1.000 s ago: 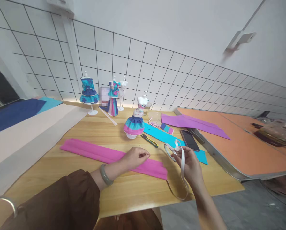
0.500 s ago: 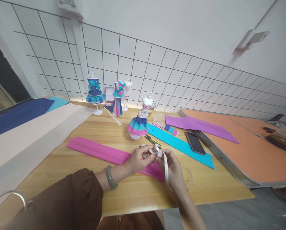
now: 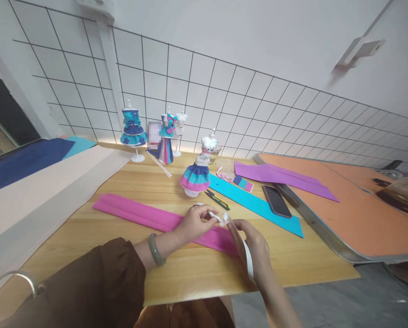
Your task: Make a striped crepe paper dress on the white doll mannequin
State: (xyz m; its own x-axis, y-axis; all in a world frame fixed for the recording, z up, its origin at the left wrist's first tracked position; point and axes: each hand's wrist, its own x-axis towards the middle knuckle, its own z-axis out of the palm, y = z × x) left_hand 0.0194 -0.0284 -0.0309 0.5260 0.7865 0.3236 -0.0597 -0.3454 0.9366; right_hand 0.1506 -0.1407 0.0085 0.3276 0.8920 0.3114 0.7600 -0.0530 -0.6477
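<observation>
A white ribbon (image 3: 248,262) runs between my two hands, with a small loop or knot in the gap between them. My left hand (image 3: 197,222) pinches one part of it between thumb and fingers. The other side is pinched by my right hand (image 3: 253,241), and a long tail hangs down past its palm. Below both hands lies a pink strip of crepe paper (image 3: 132,212). Yellow-handled thread snips (image 3: 217,200) rest just beyond the fingers. Behind them stands a small dress form (image 3: 196,175) in a tiered blue, turquoise and pink skirt.
A turquoise strip (image 3: 252,200) with a phone (image 3: 277,201) on it lies to the right. Further back are dressed mini forms (image 3: 133,130), a fabric swatch (image 3: 243,183) and a purple strip (image 3: 286,180). White paper (image 3: 53,209) covers the left side. An orange board (image 3: 368,218) adjoins the table.
My hands have moved slightly apart, drawing the ribbon's loop smaller between them. My right hand has shifted right, and the ribbon's tail now hangs lower. The snips are more fully in sight.
</observation>
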